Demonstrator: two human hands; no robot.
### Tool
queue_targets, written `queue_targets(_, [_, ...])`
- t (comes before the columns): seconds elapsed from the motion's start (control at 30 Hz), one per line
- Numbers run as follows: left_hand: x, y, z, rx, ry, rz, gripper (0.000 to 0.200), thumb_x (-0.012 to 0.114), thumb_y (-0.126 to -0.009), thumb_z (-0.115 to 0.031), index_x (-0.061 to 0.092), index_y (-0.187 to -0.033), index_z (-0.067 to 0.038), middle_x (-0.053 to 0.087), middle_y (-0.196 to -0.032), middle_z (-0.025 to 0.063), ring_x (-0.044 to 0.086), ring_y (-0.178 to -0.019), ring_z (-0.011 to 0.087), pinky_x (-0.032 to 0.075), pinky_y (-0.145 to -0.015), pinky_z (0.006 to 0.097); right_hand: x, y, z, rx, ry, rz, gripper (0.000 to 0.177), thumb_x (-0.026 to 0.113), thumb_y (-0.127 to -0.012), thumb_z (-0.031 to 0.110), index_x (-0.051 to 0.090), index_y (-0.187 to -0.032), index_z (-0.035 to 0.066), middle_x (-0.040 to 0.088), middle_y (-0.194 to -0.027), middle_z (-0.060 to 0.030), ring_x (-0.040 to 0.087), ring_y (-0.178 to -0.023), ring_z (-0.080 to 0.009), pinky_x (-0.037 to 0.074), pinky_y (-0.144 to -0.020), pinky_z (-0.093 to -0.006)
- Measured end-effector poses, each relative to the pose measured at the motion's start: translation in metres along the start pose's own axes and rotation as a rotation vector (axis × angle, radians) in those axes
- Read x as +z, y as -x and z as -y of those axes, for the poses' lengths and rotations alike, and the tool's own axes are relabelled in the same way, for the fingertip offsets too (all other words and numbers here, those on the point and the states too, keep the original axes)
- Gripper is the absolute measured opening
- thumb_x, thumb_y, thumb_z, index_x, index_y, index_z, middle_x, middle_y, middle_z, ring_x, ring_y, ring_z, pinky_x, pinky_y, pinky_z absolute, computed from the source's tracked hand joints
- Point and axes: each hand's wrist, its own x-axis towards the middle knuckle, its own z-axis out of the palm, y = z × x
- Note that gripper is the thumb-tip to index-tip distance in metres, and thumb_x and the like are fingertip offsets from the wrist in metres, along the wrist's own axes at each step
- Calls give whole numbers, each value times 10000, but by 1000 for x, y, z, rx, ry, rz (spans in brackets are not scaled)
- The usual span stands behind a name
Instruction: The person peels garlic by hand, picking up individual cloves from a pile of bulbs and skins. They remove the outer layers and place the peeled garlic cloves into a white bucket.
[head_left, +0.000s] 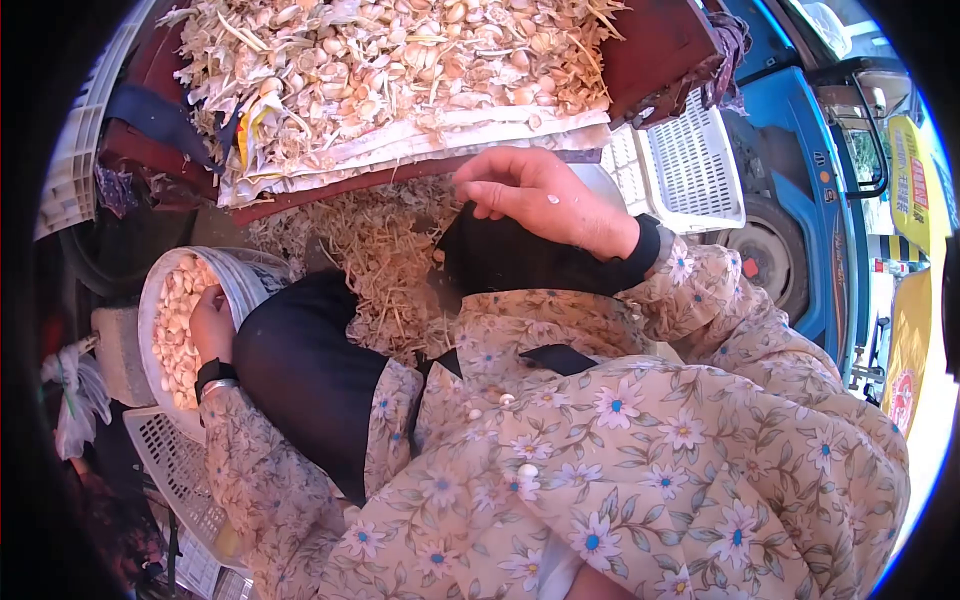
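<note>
My left hand [209,325] reaches over the rim of a white bucket [233,275] at the left, against the peeled garlic cloves [175,325] inside. Its fingertips are hidden, so its grip cannot be made out. In front of the heap, above my dark-covered knee, my right hand [535,195] is raised with fingers curled and thumb drawn in. Whatever it may hold is hidden. A small pale flake sticks to the back of that hand. Garlic cloves and dry skins [420,65] lie heaped on a cloth-lined surface [400,150] ahead of me.
Dry stalks and skins [390,260] litter the ground between my knees. White plastic crates stand at the right [690,165] and below the bucket [180,465]. A blue vehicle [810,200] is close on the right. A plastic bag [78,400] hangs at the left.
</note>
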Motion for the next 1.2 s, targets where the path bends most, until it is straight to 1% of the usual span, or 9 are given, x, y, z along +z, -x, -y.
queue_targets(0.23, [0, 3, 4, 70, 207, 107, 177, 551, -826, -103, 622, -971, -31, 667, -848, 139, 651, -772, 235, 490, -691, 315, 88, -72, 9, -165, 515, 471, 246, 605, -835, 203, 601, -982, 6, 638, -818, -101, 603, -756, -171, 475, -684, -293])
queue_targets(0.37, [-24, 22, -25, 147, -122, 155, 176, 531, -782, -25, 613, -937, -19, 659, -816, 143, 649, -739, 220, 480, -649, 314, 131, -89, 10, -190, 432, 643, 262, 617, -820, 221, 606, -974, 9, 643, -821, -108, 610, -764, -178, 475, -670, -305])
queue_targets(0.6, [-13, 25, -4, 32, 237, 36, 70, 555, -769, 38, 565, -814, -15, 584, -641, 63, 544, -565, 109, 447, -555, 268, 45, -78, 40, -111, 316, 249, 260, 622, -814, 237, 633, -955, 19, 649, -786, -74, 603, -722, -143, 477, -651, -286])
queue_targets(0.7, [-21, 28, -18, -35, 28, -65, 117, 642, -769, -88, 549, -733, -26, 574, -590, 60, 549, -535, 114, 439, -527, 274, -3, -51, 44, -92, 182, 195, 218, 582, -876, 166, 596, -1034, 16, 613, -856, -17, 546, -797, -61, 455, -711, -218])
queue_targets(0.8, [-23, 26, -10, -73, -152, -79, 206, 688, -749, -187, 561, -706, -31, 589, -590, 70, 578, -544, 189, 447, -541, 319, -22, -20, 36, -78, 185, 120, 213, 585, -871, 145, 591, -1033, 7, 617, -862, -17, 551, -802, -64, 460, -724, -224])
queue_targets(0.9, [-22, 19, 8, -148, -329, -18, 206, 691, -741, -215, 613, -791, -31, 621, -654, 109, 608, -627, 266, 470, -620, 364, -25, 3, 10, -334, 484, 112, 206, 589, -840, 93, 579, -1027, 6, 606, -878, -72, 577, -758, -136, 467, -677, -255])
queue_targets(1.0, [-36, 21, -24, -17, -426, -160, 230, 627, -797, -152, 628, -990, -26, 619, -928, 146, 599, -883, 297, 459, -812, 376, -26, 8, -4, -469, 460, 130, 195, 593, -803, 43, 574, -994, 7, 572, -904, -96, 577, -754, -182, 467, -651, -276])
queue_targets(1.1, [-34, 17, -103, 484, -307, -474, 172, 583, -824, -82, 626, -979, -23, 602, -959, 139, 589, -898, 288, 456, -808, 351, -30, 6, -7, -433, 338, 157, 201, 593, -797, 30, 565, -995, 5, 571, -960, -103, 575, -825, -201, 466, -680, -291])
queue_targets(1.2, [21, 11, -158, 385, 255, -35, 146, 580, -834, -59, 623, -968, -19, 624, -838, 106, 607, -756, 207, 474, -689, 295, -32, 1, -15, -572, 329, 77, 194, 602, -769, 61, 581, -959, 30, 569, -945, -103, 580, -784, -268, 468, -672, -329])
